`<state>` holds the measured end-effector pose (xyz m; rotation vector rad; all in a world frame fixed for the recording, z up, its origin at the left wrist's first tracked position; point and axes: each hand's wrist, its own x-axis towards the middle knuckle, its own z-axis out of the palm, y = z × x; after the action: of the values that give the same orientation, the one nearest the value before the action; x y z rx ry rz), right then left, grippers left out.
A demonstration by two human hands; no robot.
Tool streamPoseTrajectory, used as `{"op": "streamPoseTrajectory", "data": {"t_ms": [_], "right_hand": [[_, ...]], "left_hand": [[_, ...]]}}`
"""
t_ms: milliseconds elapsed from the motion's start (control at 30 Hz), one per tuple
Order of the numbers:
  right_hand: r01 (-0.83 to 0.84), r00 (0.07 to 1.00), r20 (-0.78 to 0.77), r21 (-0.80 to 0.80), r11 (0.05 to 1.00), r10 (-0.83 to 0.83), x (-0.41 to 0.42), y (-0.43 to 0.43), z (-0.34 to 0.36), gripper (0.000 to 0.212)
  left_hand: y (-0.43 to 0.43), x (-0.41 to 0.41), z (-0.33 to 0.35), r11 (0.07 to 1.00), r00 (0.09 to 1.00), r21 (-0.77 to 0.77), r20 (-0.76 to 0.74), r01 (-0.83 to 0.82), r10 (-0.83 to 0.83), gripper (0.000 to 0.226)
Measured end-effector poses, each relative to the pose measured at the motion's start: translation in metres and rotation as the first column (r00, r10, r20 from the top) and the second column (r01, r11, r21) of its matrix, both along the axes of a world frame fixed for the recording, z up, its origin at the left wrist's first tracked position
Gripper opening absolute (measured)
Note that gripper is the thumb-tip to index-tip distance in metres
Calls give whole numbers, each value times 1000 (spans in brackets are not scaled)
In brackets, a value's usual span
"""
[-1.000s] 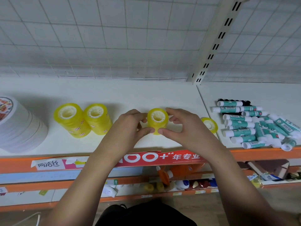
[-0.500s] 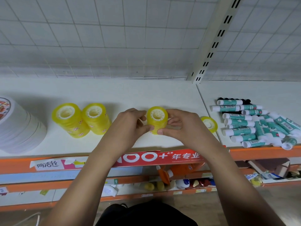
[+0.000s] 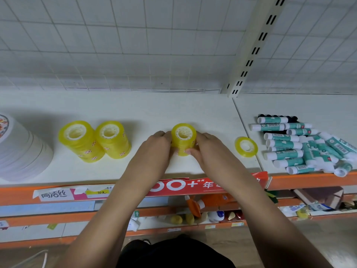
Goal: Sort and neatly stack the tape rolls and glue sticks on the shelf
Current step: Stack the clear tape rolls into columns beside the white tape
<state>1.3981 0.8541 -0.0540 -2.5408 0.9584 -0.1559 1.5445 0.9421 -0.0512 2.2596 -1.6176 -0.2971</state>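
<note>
Clasping the middle tape stack (image 3: 183, 139) from both sides: left grip (image 3: 154, 149) curled against its left flank, right grip (image 3: 208, 149) curled round its right, thumb low at the front. Compared with a second ago, drawn in closer and flatter against the rolls, no longer pinching with fingertips alone; stack itself hardly moved. Appears to stand upright on the shelf (image 3: 173, 105), rolls in line. Reads as the squaring-up of this stack nearly finished. Standing well to the left and touching each other: far-left tape stack (image 3: 81, 141) and second tape stack (image 3: 113, 139), same as before. Lying flat to the right, apart from the hands: one loose tape roll (image 3: 246, 147), probably the next to go on top. Beyond the shelf seam, unchanged: glue sticks (image 3: 301, 146), part in rows, part crossed in a heap. Leaves that sorting mostly undone.
</note>
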Motion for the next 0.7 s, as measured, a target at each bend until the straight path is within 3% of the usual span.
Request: {"op": "streamPoseTrajectory", "data": {"t_ms": [100,267,400,567,700], "right_hand": [[6,1000,13,-18,1000,-5,-1,3,-2,44],[-15,997,82,102,995,7,-7,0,5,39],[12,995,97,84,996,-20,-9,-4,4,42],[69,989,128,21,997,-72,-26,-10,8,48],[150,978,141,27,988,-153,-51,-19,14,46]], "left_hand": [[3,3,-5,999,999,-37,-34,22,-24,29],[8,12,-5,992,993,-123,-118,-22,7,43],[11,9,10,967,995,-234,-33,-100,95,46],[4,-17,40,902,990,-426,141,65,-4,34],[-20,-53,49,884,960,-394,219,252,-176,29]]}}
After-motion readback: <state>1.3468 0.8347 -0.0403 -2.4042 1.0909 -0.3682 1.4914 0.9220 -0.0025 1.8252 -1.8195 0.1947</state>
